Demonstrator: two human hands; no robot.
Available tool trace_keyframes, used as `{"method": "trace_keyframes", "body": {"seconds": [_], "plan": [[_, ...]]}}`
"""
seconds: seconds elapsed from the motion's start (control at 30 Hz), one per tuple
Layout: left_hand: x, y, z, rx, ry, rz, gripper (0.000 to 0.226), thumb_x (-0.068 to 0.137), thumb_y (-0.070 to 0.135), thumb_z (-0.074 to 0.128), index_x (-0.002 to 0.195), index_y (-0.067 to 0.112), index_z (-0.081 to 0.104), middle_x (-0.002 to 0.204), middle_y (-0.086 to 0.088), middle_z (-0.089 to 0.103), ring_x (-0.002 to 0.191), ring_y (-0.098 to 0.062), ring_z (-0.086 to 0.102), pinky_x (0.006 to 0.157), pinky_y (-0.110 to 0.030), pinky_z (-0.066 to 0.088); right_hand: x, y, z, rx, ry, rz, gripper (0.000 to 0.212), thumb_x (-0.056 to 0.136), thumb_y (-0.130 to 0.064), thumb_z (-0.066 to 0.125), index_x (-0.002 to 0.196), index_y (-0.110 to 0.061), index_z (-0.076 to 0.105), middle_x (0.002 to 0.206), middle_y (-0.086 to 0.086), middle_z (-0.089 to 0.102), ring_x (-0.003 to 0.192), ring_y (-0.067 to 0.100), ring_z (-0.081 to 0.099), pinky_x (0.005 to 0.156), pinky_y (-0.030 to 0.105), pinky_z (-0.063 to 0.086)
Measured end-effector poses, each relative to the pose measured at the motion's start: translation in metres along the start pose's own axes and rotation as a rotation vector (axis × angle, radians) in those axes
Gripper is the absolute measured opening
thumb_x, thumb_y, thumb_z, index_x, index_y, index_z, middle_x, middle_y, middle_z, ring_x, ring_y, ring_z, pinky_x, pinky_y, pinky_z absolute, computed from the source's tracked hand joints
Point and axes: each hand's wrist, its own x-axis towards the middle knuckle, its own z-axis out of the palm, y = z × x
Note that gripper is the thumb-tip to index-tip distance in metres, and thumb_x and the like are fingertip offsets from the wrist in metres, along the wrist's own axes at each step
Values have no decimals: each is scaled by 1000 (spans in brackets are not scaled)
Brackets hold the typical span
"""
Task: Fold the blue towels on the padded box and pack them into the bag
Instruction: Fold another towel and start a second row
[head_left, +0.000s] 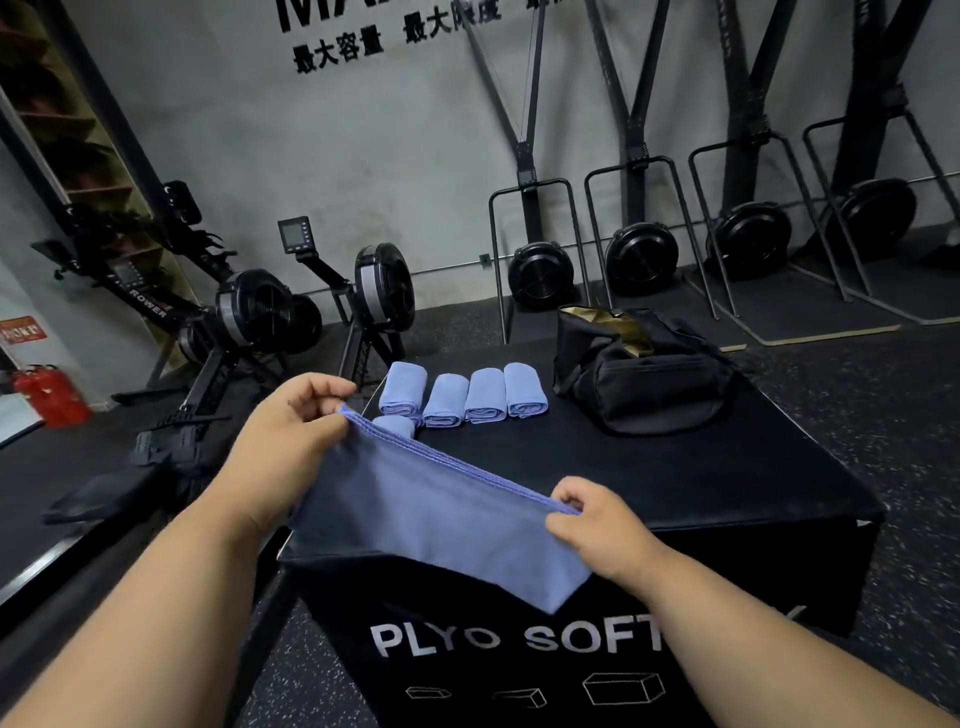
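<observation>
Left hand (296, 415): pinching one top corner of the blue towel (431, 525), raised higher than the other.
Right hand (592, 519): pinching the opposite top corner, lower and nearer.
Towel: doubled over, hanging between both hands above the near edge of the padded box (727, 483), lower tip dangling past that edge.
Folded towels (462, 397): lined up beyond the left hand; one partly hidden behind the held edge.
Bag (639, 374): open, beyond the right hand, just beside the row.
Risk: layered edges slipping apart under a light pinch; crooked fold from uneven hand height; dangling tip catching the box edge when laid down.
</observation>
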Motion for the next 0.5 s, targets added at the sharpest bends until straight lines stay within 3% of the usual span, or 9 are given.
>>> {"method": "trace_keyframes", "body": {"seconds": [0.1,0.17,0.23,0.37,0.5], "plan": [[3,-25,20,-47,30,-46,32,89,-3,61,96,25,73,79,6,63,64,-8,52,61,-28,41,-2,-2,-38,42,76,0,5,71,-15,61,74,-12,59,62,-6,50,60,10,41,59,30,33],[4,-42,31,-94,30,-100,38,93,-12,52,98,20,71,76,6,60,58,-5,51,53,-22,40,-5,-4,-61,51,72,4,8,75,-5,61,77,-12,61,63,-6,51,61,9,42,56,24,33],[9,-59,36,-149,36,-138,33,87,-6,57,98,21,73,78,3,61,64,-12,49,59,-28,38,-5,-7,-80,36,58,-6,19,78,8,58,80,-11,64,65,-7,54,61,8,45,54,19,34],[29,-86,46,-258,24,-301,47,65,8,59,106,25,75,93,-8,59,80,-26,44,69,-38,34,15,-16,-107,2,38,-2,23,80,9,58,87,-12,67,72,-6,59,63,7,48,56,19,37],[68,-113,59,-277,27,-438,39,87,-2,54,118,18,69,95,-13,65,80,-26,53,72,-38,41,88,-21,-110,-70,100,3,26,80,-1,63,94,-22,69,77,-11,62,65,8,51,61,23,41]]}}
